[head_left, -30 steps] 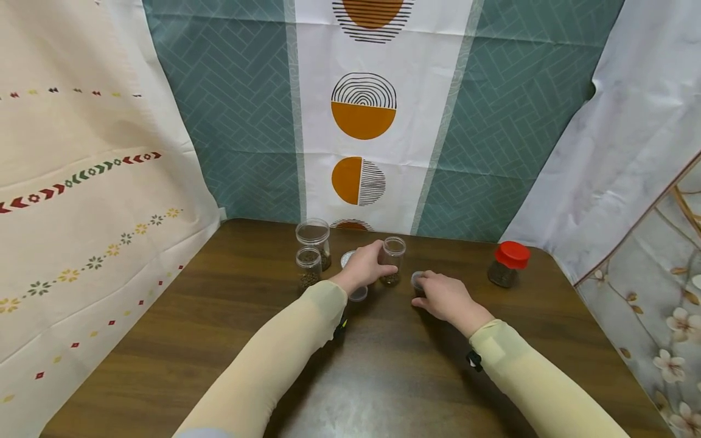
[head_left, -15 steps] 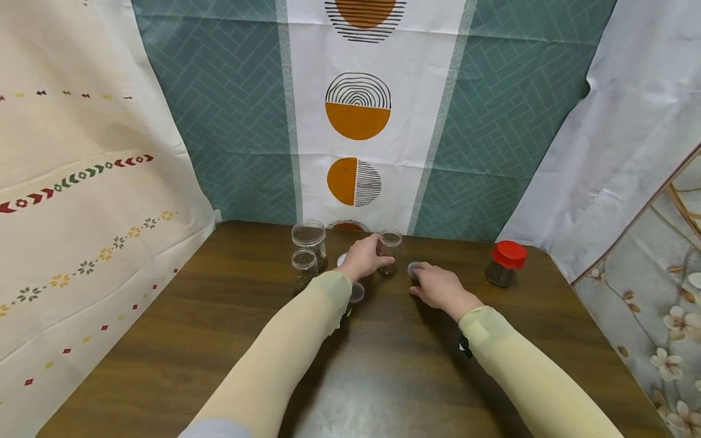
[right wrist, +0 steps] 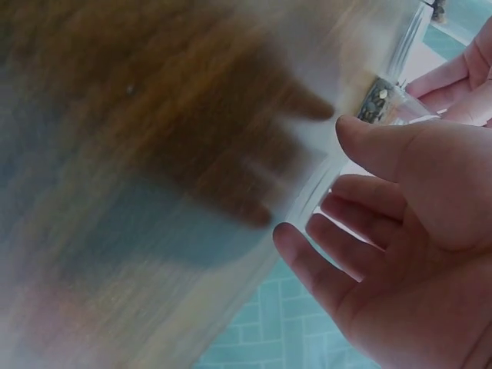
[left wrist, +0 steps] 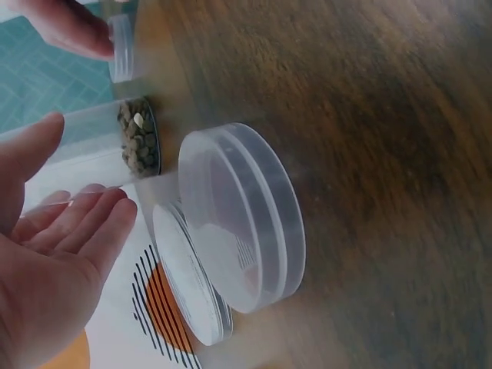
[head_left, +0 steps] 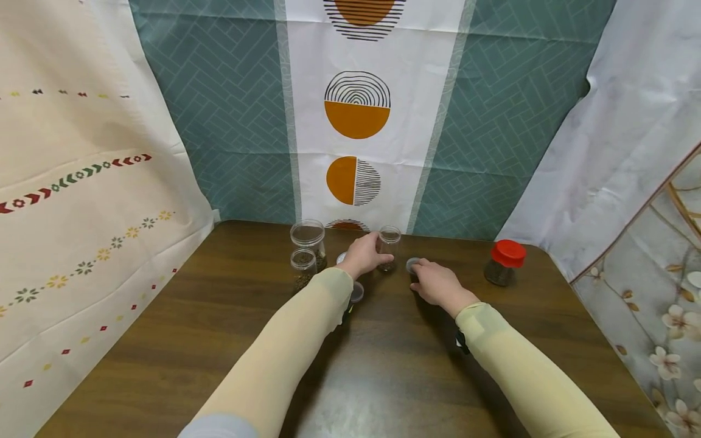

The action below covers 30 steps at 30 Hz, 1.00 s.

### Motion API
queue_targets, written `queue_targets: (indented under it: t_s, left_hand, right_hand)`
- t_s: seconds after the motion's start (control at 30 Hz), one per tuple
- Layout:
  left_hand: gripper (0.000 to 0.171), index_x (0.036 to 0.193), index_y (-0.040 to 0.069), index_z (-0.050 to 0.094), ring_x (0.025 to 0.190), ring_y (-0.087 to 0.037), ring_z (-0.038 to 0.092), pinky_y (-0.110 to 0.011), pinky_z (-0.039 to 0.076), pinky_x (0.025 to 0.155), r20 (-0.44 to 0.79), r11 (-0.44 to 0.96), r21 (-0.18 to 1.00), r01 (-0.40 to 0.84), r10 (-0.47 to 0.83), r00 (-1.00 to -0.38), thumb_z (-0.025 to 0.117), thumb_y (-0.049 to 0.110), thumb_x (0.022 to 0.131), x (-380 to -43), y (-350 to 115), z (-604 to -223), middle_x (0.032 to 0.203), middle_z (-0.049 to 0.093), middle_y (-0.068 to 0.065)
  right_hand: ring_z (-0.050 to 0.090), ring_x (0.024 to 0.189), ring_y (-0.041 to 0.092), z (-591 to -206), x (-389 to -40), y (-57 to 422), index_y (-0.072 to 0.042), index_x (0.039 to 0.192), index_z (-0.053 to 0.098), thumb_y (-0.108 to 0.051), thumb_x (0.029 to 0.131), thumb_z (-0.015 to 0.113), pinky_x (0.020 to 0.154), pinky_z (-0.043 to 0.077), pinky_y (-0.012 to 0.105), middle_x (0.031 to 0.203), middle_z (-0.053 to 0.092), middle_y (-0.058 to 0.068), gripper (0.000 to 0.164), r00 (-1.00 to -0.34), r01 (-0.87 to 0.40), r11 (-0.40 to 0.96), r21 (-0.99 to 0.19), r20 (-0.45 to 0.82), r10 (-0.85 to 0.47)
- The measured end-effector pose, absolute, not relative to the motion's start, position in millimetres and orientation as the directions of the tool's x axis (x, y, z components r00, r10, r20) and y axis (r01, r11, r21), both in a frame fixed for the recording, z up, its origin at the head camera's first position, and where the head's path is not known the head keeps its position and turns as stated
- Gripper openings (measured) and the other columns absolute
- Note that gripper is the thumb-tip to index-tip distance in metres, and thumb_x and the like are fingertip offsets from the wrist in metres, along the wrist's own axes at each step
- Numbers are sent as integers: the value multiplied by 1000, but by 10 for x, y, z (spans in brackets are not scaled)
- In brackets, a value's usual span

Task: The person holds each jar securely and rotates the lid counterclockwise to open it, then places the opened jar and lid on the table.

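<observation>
In the head view my left hand (head_left: 362, 255) grips a clear open jar (head_left: 390, 243) standing upright near the back of the table. Brown pellets (left wrist: 138, 142) lie in its bottom, and thumb and fingers sit on opposite sides of it in the left wrist view. To the right, my right hand (head_left: 436, 284) holds a small clear lid (head_left: 412, 264) low at the tabletop by its edge. Its far fingers are partly hidden from above. Close to my left hand lie a clear round lid (left wrist: 288, 223) and a white-labelled lid (left wrist: 188, 277).
Two open clear jars, a wide jar (head_left: 308, 233) and a narrower jar (head_left: 303, 263) with brown contents, stand left of my left hand. A red-lidded jar (head_left: 505, 261) stands at the right. Patterned cloth (head_left: 235, 121) hangs behind the wooden table (head_left: 181, 340).
My left hand and the clear jar have shifted slightly toward the back. My right hand has moved back a little with the small lid. The red-lidded jar stays put.
</observation>
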<state>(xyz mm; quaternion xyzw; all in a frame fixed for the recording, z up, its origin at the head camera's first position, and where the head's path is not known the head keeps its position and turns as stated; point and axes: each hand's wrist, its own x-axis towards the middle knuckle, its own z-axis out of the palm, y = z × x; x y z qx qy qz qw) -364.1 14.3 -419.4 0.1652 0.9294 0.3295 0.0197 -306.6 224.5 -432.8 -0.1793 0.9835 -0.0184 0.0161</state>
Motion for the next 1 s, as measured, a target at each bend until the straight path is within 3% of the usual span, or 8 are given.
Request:
queue_targets:
  t_s: [0.13, 0.27, 0.37, 0.67, 1.0]
  left_hand:
    - [59, 144, 2, 58, 118, -33, 65, -44, 53, 100, 60, 696, 665, 270, 311, -948, 84, 32, 102, -3581, 128, -4159, 133, 68, -14]
    - [86, 164, 0, 41, 142, -38, 58, -48, 49, 115, 48, 670, 700, 249, 304, -951, 87, 30, 99, -3490, 111, -4120, 156, 58, -22]
    - [96, 169, -2, 30, 148, -39, 53, -49, 46, 119, 42, 676, 694, 249, 307, -951, 86, 32, 100, -3438, 93, -4091, 163, 50, -25]
    - [97, 176, 3, 13, 163, -36, 32, -51, 33, 128, 33, 735, 622, 269, 318, -947, 73, 39, 109, -3264, -39, -4052, 178, 29, -21]
    - [90, 175, 1, 17, 167, -36, 20, -52, 25, 131, 60, 775, 542, 326, 351, -935, 68, 40, 111, -3035, -249, -4073, 180, 23, -20]
  right_hand:
    - [59, 140, 46, -4342, -3047, 2230, 7, 148, 61, -22, 107, 76, 109, 53, 59, 158, 54, 28, 52, -938, -346, 937, -54, -14, -347]
    - [54, 145, 45, -4363, -2991, 2249, 7, 149, 59, -25, 108, 76, 111, 51, 59, 160, 52, 28, 55, -935, -353, 933, -70, 14, -353]
    - [51, 147, 45, -4350, -2926, 2291, 8, 151, 56, -27, 106, 78, 112, 50, 60, 158, 53, 28, 61, -930, -366, 928, -73, 68, -362]
    - [47, 151, 49, -4211, -2689, 2428, 9, 156, 53, -34, 102, 82, 117, 42, 66, 158, 54, 31, 74, -893, -407, 913, 14, 207, -401]
    - [41, 154, 50, -4124, -2403, 2650, 7, 160, 50, -39, 103, 79, 121, 35, 71, 164, 48, 31, 79, -898, -369, 929, 25, 249, -363]
